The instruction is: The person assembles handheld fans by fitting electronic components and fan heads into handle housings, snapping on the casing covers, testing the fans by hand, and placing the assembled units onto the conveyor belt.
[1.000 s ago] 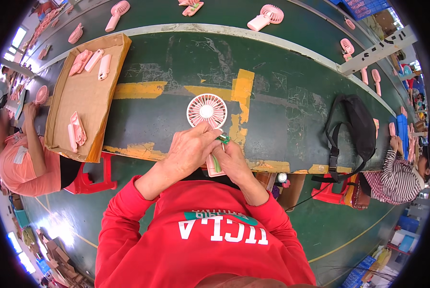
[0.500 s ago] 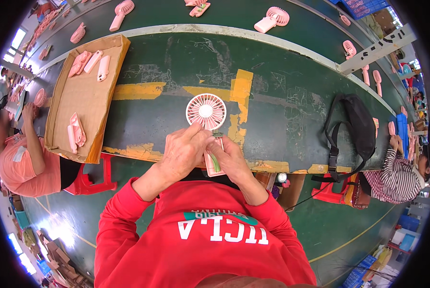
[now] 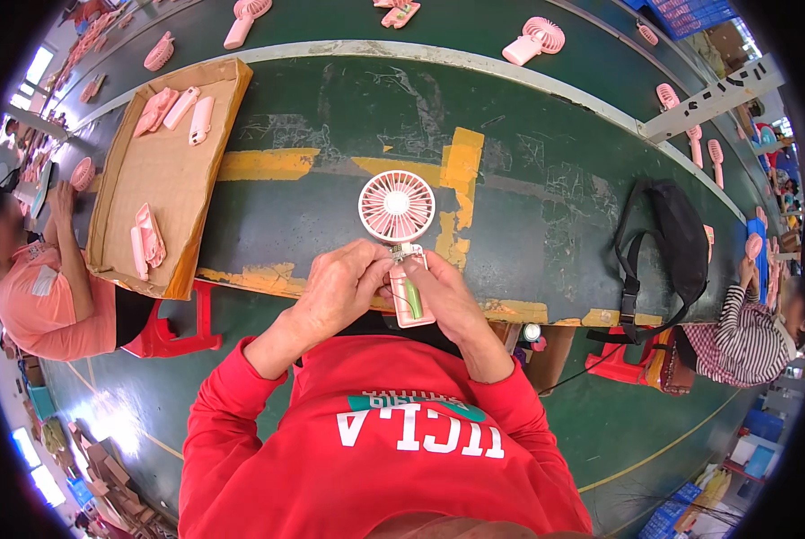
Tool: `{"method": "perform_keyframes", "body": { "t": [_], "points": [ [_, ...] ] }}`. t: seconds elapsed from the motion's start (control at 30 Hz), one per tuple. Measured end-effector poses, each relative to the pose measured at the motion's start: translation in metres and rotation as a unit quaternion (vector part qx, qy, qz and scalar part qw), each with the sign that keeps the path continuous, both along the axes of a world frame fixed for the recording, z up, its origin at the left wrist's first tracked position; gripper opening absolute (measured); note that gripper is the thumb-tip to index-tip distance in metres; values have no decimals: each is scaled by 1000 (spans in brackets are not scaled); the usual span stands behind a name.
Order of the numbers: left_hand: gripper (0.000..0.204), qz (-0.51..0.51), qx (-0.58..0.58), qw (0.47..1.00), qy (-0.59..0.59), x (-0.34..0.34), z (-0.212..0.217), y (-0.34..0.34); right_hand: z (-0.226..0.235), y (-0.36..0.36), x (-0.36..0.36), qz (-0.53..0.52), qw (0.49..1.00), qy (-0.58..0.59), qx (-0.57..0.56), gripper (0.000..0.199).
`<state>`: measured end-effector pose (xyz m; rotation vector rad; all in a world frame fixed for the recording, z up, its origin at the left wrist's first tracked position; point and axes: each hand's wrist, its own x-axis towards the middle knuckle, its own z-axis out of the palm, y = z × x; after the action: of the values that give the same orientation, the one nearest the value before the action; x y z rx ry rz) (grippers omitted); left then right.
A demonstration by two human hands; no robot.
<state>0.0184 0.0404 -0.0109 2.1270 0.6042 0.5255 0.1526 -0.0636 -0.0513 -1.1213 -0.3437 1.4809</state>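
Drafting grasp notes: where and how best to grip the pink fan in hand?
Handle of the pink fan, by its long outer edges near the lower end, probably from the near side: that end points there, and the edges run straight. The open face is up, baring a green strip, so avoid pressing inside.

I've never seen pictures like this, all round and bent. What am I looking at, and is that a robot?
No robot here: this is a person working bare-handed. The camera sits on their head, looking down through a wide fisheye lens, which bends straight edges. The right hand holds a small pink fan by its handle, where a green piece shows. The left hand has its fingers just below the fan's round head; whether they pinch anything is too small to tell. On the green table, a cardboard tray with pink parts lies to the left, a black bag to the right. More pink fans lie beyond the pale rail.
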Motion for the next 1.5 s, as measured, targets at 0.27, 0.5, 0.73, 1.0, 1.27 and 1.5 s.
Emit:
{"method": "perform_keyframes", "body": {
  "t": [0.27,0.5,0.73,1.0,1.27,1.5],
  "points": [
    [5,7,13,1000,6,-2,-9,-4,5,-3,7,-28,996,87,2,39],
    [5,6,62,998,15,-2,-16,-5,-3,-3,5,-31,997,68,-8,37],
    [8,2,127,991,39,0,-18,-6,-6,-4,5,-26,998,64,5,32],
    [8,-5,150,987,57,-1,-16,-8,-2,-4,4,-19,1000,10,5,35],
    [32,-45,163,986,-3,0,-12,-7,1,-5,8,22,999,9,25,31],
    [36,-102,203,973,42,0,-8,-7,-12,-8,5,52,995,-64,57,32]
  ]
}}
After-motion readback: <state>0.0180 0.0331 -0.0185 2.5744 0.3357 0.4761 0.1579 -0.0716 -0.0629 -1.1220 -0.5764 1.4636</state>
